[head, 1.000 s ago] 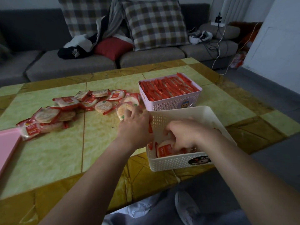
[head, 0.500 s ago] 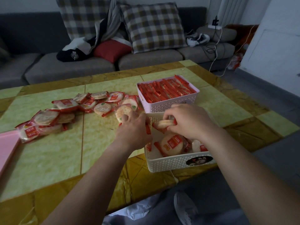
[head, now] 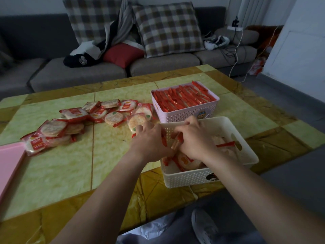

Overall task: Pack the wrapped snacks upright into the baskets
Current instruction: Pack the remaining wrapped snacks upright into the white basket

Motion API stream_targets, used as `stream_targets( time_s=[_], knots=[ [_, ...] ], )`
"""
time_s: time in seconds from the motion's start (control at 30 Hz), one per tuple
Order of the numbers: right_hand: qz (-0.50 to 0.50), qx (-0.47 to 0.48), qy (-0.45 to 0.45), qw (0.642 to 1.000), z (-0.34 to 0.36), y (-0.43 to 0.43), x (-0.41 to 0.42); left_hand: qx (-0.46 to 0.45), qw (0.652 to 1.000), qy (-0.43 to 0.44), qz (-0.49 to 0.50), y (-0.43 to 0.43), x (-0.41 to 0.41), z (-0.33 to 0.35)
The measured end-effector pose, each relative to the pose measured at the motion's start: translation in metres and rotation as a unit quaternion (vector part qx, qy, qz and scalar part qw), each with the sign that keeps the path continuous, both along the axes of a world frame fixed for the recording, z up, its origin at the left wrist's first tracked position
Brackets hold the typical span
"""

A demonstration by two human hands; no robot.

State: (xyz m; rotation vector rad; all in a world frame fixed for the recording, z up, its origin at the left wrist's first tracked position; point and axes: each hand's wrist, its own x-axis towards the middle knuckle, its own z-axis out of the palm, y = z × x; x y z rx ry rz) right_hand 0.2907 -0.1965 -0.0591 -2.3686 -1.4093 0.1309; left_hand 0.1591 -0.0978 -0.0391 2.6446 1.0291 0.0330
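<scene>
Both hands meet at the white basket (head: pixel 207 178)'s left wall, the right hand (head: pixel 195 140) pinching an edge-up snack (head: pixel 175 144) beside the left hand (head: pixel 149 140), whose grip stays unclear.

Cream basket (head: pixel 190 178); pink basket (head: pixel 186 114); red-wrapped snacks (head: pixel 182 97)

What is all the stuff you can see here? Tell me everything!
Table: one, yellow-green tiles with brown border, in front of the person.
Pink basket: one, far right of table, full of upright red-wrapped snacks.
White basket: one, near table edge, a few snacks inside.
Loose snacks: a pile, too many to count, red-and-clear wrappers, left of the baskets.
Pink tray: one, left edge.
Sofa: one, grey, behind the table.
Checked cushions: two, on the sofa.
Red cushion: one, on the sofa.
Left hand: holding snacks at the white basket's left wall.
Right hand: holding a snack over the white basket.
</scene>
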Motion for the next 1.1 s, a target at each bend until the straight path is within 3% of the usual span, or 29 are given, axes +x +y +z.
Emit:
stream_targets(
  time_s=[0.1, 0.2, 0.3, 0.33, 0.37, 0.43, 0.47, 0.53, 0.6, 0.67, 0.83, 0.9, 1.0, 1.1],
  knots=[
    [0.013, 0.023, 0.143, 0.989, -0.001, 0.001, 0.003, 0.063, 0.998, 0.015, -0.010, -0.003, 0.007, 0.004],
    [0.037, 0.083, 0.295, 0.951, 0.003, -0.005, 0.002, 0.111, 0.993, 0.011, -0.047, -0.004, 0.012, -0.001],
    [0.015, 0.116, 0.464, 0.878, 0.007, -0.007, 0.005, 0.071, 0.994, 0.000, -0.081, -0.001, 0.013, -0.004],
    [0.002, 0.113, 0.478, 0.871, 0.005, -0.008, 0.009, 0.050, 0.995, 0.003, -0.084, 0.001, 0.013, -0.003],
    [-0.009, 0.096, 0.434, 0.896, 0.006, -0.009, 0.015, 0.037, 0.996, 0.009, -0.086, 0.001, 0.013, -0.002],
    [0.001, -0.019, 0.225, 0.974, 0.009, -0.017, 0.026, 0.037, 0.995, 0.024, -0.087, 0.002, 0.014, -0.001],
    [0.021, -0.093, 0.141, 0.985, 0.012, -0.020, 0.028, 0.041, 0.995, 0.028, -0.085, 0.002, 0.014, -0.001],
    [0.047, -0.214, 0.054, 0.974, 0.018, -0.026, 0.026, 0.045, 0.995, 0.031, -0.084, 0.001, 0.015, -0.001],
    [0.052, -0.261, -0.007, 0.964, 0.020, -0.026, 0.020, 0.049, 0.995, 0.034, -0.083, 0.001, 0.015, -0.001],
    [0.074, -0.257, -0.042, 0.963, 0.019, -0.024, 0.020, 0.052, 0.995, 0.032, -0.082, 0.001, 0.015, -0.001],
    [0.105, -0.192, -0.013, 0.976, 0.043, -0.033, 0.024, 0.044, 0.996, 0.019, -0.080, 0.001, 0.015, -0.003],
    [0.102, -0.113, -0.087, 0.984, 0.053, -0.037, 0.021, 0.041, 0.996, 0.020, -0.077, 0.003, 0.015, -0.004],
    [0.113, -0.036, -0.239, 0.964, 0.049, -0.030, 0.009, 0.032, 0.996, 0.021, -0.077, 0.002, 0.016, -0.005],
    [0.122, -0.045, -0.278, 0.952, 0.031, -0.016, -0.003, 0.016, 0.997, 0.011, -0.074, 0.003, 0.016, -0.006]
  ],
)
